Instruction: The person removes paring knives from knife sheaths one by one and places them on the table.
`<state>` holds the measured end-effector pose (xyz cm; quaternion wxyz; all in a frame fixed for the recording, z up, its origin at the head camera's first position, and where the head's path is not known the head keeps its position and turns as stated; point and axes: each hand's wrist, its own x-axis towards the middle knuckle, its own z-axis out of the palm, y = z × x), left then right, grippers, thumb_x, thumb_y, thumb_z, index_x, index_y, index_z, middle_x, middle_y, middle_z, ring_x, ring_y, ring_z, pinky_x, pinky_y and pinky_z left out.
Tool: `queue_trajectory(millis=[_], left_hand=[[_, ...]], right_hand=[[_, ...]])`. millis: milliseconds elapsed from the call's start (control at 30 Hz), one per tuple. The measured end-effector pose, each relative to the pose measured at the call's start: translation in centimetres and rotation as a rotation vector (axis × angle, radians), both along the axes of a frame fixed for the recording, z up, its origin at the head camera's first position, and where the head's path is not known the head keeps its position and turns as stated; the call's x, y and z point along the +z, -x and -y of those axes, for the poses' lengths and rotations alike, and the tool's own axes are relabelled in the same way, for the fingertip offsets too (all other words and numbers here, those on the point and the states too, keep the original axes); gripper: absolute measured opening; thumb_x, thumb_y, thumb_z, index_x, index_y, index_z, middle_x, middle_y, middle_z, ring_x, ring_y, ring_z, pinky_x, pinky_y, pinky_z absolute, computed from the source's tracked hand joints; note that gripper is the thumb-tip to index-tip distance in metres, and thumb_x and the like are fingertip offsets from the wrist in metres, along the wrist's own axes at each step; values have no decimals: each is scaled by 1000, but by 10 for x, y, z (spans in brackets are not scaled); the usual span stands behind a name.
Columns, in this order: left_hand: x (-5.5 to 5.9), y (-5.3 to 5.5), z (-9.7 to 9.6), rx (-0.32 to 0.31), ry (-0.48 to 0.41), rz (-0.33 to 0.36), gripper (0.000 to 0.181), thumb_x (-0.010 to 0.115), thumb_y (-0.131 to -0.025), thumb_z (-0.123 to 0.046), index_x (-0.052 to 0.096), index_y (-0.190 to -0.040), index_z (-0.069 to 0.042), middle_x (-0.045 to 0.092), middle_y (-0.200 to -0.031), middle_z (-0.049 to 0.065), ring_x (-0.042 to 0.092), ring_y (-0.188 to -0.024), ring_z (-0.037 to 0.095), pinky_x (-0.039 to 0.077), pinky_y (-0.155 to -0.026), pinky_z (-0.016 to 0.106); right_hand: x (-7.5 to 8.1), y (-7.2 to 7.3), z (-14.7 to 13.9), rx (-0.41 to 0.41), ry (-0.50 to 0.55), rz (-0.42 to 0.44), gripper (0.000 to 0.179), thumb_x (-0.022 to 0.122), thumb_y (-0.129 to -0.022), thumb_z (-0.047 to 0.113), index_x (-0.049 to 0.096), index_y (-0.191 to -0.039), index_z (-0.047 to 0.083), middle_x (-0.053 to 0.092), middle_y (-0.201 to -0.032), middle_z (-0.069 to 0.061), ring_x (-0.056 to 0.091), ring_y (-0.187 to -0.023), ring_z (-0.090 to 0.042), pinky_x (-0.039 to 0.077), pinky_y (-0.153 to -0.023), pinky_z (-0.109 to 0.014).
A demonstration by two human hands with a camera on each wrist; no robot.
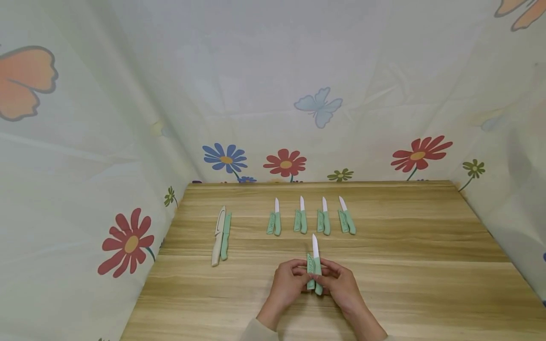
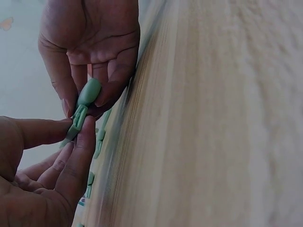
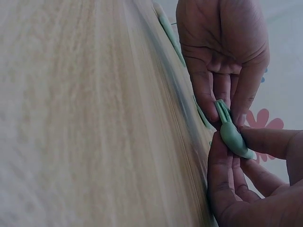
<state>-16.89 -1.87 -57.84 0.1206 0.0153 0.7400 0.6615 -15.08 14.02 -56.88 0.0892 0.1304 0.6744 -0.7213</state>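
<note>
Near the front of the table my left hand (image 1: 287,284) pinches a green knife sheath (image 1: 310,270) between thumb and fingers. Right beside it, my right hand (image 1: 343,286) grips the green handle (image 1: 318,279) of a small paring knife, its white blade (image 1: 315,245) bare and pointing away from me. Sheath and handle stand side by side, close together. In the left wrist view the rounded handle end (image 2: 90,92) sits just above the sheath (image 2: 76,124). From the right wrist, the handle (image 3: 233,138) shows between thumb and fingers.
Several green paring knives (image 1: 326,222) lie in a row beyond my hands, each with its sheath alongside. To the left rest a larger cream knife (image 1: 218,241) and a green one (image 1: 225,241). A flowered cloth (image 1: 256,104) surrounds the wooden table (image 1: 426,293).
</note>
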Motion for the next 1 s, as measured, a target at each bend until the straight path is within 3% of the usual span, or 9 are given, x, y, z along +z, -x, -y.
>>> queue_trajectory(millis=[600,800,1000], left_hand=[[-3,0,3,13,14,16,27,74,-89,0,72,-116,1,77,-87,5,71,-75,12,64,-65,27],[-3,3,15,30,103,7,27,77,-87,-4,72,-113,-1,71,-84,1,67,-70,8,62,-62,25],[-7,9,30,77,202,-9,30,79,-86,-4,69,-114,-1,70,-81,3,65,-64,11,60,-57,25]], right_hand=[[-5,0,2,5,3,-4,52,76,-87,-3,62,-137,-3,74,-108,-18,72,-86,-21,62,-65,-29],[-4,3,7,3,-20,-7,49,78,-86,-3,65,-133,-4,74,-103,-16,71,-82,-20,62,-62,-29],[0,8,12,10,-144,-12,44,79,-85,1,68,-127,-7,72,-90,-10,66,-69,-16,60,-55,-30]])
